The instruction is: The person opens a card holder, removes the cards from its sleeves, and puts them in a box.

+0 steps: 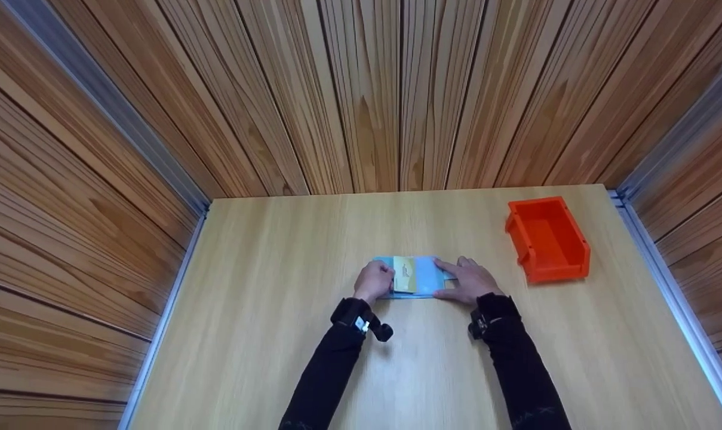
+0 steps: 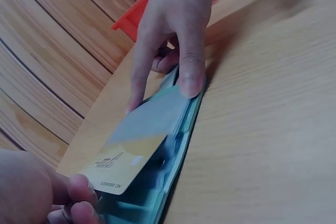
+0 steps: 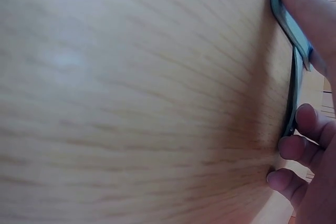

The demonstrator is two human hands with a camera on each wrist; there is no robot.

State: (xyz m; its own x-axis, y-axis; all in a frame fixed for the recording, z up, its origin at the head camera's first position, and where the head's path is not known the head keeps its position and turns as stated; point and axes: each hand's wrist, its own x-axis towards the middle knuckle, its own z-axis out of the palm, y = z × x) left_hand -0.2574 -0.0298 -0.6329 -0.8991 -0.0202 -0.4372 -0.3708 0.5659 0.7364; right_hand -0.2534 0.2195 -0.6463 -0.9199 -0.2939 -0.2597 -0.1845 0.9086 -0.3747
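A light blue wallet [image 1: 426, 276] lies unfolded on the table. A yellow card [image 2: 128, 163] with dark printing slants up from the wallet, one end over its bluish panel. My left hand [image 1: 375, 280] pinches the card's free left edge between thumb and fingers, as the left wrist view shows close up. On the wallet's right part, my right hand [image 1: 471, 280] spans its width, thumb at the near edge and index finger at the far edge. Its other fingers [image 3: 296, 148] curl beside a narrow strap [image 3: 294, 93] at the wallet's right end.
An orange open bin [image 1: 550, 239] stands at the table's back right, beyond my right hand. Wood-panelled walls [image 1: 366, 95] rise behind and at both sides of the wooden table [image 1: 277, 251]. Metal rails [image 1: 683, 304] run along the table's side edges.
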